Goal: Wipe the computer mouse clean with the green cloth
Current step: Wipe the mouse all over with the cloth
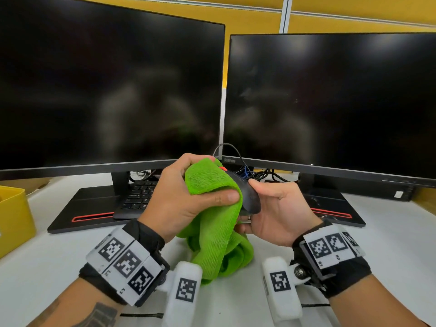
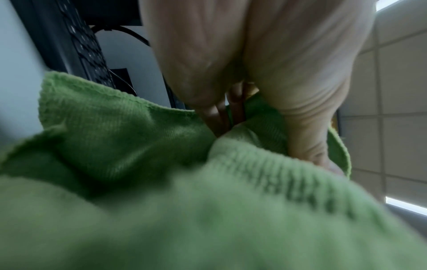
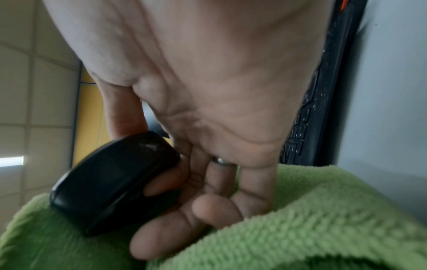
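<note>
A black wired computer mouse is lifted above the desk, held on edge by my right hand, thumb on top and fingers underneath. In the right wrist view the mouse sits between thumb and fingers. My left hand grips the green cloth, wrapped over the mouse's front and left side; its thumb presses the cloth on. The cloth's tail hangs down to the desk. The left wrist view shows cloth bunched under the left hand. The mouse cable loops up behind.
Two dark monitors stand close behind the hands on a white desk. A black keyboard lies on the left monitor's base. A yellow box sits at the left edge. Cables tangle between the stands.
</note>
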Demonstrator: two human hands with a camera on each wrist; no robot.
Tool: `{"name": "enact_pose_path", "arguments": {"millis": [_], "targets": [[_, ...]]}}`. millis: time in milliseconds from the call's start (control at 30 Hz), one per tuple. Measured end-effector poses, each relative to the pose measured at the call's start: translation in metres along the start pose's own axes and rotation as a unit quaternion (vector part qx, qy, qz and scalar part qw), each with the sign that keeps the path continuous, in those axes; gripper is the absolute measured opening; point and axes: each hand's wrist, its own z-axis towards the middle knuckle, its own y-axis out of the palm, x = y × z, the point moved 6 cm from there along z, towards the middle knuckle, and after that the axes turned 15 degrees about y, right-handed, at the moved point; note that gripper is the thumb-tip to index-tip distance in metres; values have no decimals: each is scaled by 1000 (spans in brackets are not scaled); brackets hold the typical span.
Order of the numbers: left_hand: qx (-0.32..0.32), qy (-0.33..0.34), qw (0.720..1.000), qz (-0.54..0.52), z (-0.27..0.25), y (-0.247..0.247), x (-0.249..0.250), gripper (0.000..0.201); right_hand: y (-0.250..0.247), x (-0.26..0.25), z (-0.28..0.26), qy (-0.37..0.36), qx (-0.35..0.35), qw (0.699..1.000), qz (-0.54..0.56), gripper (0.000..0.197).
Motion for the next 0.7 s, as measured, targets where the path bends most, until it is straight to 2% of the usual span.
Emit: {"name": "enact_pose_path", "arguments": {"millis": [300,600,700], "targets": [[20,16,1000,3,1,-1,0,32,-3,-3,-1,4,30,999,26,53],[55,-7,998,38,3,-11,-8,21,-4,0,0,15,28,999,25,56],[58,-11,997,46,2,-10,-6,24,-6,0,0,16,37,999,30,55]]}}
